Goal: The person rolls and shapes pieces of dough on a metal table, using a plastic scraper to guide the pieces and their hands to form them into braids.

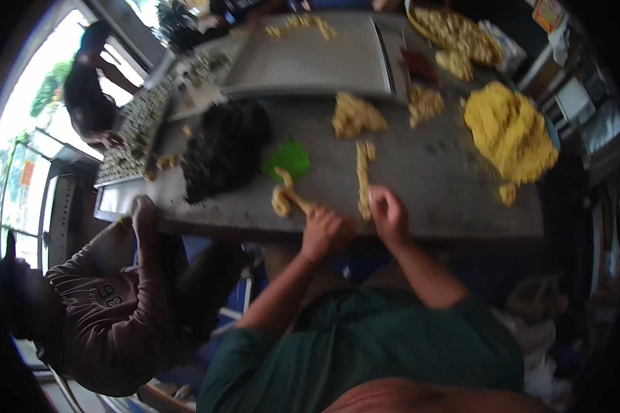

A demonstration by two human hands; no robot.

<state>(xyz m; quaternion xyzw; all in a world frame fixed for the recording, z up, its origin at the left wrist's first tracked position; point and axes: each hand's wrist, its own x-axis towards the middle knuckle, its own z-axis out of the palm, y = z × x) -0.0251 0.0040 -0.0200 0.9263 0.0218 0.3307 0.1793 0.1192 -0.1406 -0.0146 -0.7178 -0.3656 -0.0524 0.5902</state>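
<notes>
My left hand [327,227] has its fingers curled over the end of a curved, pale dough rope [280,204] near the table's front edge. My right hand [386,206] pinches at the lower end of a short, lumpy dough strip [362,165] lying upright in the view. A green plastic sheet or scraper [289,157] sits under the rope's far end. Left of it is a large dark, crumbly mass [220,155]. A tan dough lump [357,118] rests beyond the strip, and a big yellow dough pile [506,127] is at the right.
A large metal tray [303,62], a tray of small pieces [131,144] and a yellow basket of pieces [455,31] share the table [448,206]. A seated co-worker [107,313] is at my left; another person [89,89] stands at the far left.
</notes>
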